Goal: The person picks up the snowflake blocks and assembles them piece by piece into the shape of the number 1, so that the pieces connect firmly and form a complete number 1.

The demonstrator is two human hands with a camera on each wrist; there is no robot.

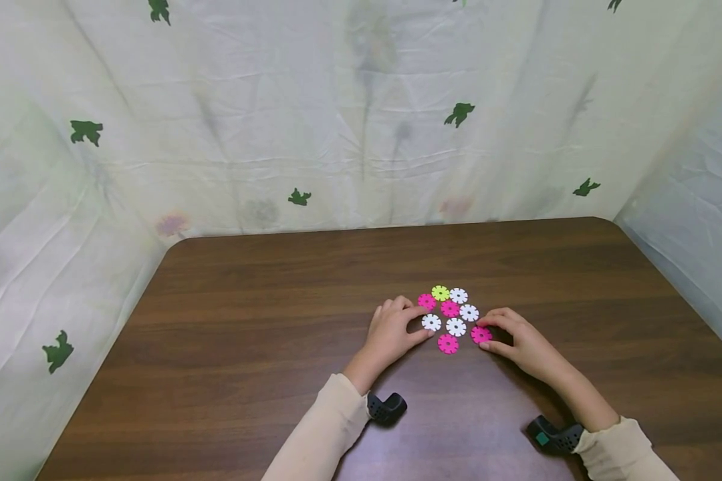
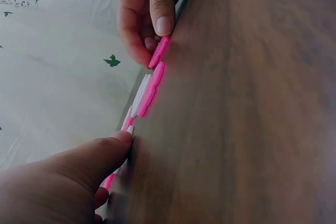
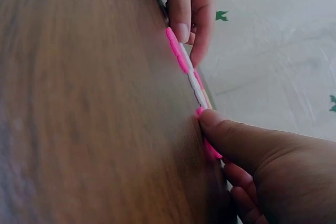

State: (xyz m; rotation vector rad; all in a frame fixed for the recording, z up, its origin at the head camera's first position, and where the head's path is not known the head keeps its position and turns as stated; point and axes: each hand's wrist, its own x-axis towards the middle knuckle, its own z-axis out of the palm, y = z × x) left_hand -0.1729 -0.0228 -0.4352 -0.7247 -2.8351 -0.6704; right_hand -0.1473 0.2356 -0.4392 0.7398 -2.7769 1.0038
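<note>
At the head view, I saw the left grip (image 1: 391, 329) pinching a white disc (image 1: 433, 323) and the right grip (image 1: 520, 342) pinching a pink disc (image 1: 481, 335), other notched discs (image 1: 453, 310) lying between on the brown worktop (image 1: 247, 334). Black wrist devices (image 1: 387, 409) sat by the sleeves (image 1: 321, 434); pale cloth (image 1: 277, 100) with green shapes (image 1: 460, 114) hung behind. In the left wrist view, the left thumb (image 2: 102, 156) blocked several discs. In the right wrist view, the right thumb (image 3: 241, 140) partly covered its pink disc.

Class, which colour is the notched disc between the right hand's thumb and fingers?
Bright pink; the notched disc shows best in the head view.
</note>
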